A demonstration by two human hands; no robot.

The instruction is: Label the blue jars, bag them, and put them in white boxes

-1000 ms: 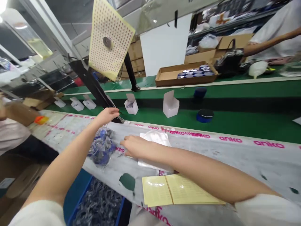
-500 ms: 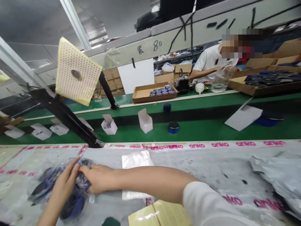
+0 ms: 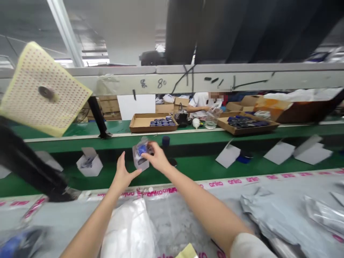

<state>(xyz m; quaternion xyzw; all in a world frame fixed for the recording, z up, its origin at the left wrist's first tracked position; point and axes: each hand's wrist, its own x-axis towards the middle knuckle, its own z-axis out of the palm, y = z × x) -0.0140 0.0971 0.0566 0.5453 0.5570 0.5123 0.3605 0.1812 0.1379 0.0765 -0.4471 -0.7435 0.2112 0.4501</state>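
My right hand (image 3: 158, 157) pinches a blue item in clear plastic (image 3: 142, 149) at the mouth of a small white box (image 3: 141, 165) on the green belt. Just left of that box, my left hand (image 3: 124, 175) is held with thumb and fingers spread, holding nothing. Behind my right hand a dark blue round lid (image 3: 166, 141) stands on the belt, and a second dark round piece (image 3: 172, 162) is partly hidden by my right wrist.
Another open white box (image 3: 89, 163) stands left on the belt. White plastic (image 3: 129, 231) lies on the near table, grey bags (image 3: 279, 215) at right. A black post (image 3: 29, 161) rises at left. Cardboard trays (image 3: 139, 123) and a person (image 3: 200, 102) are across the belt.
Both hands have left the bagged blue items at the table's left and reached forward to the belt. My right hand brought one bagged item to the white box. The view has shifted.
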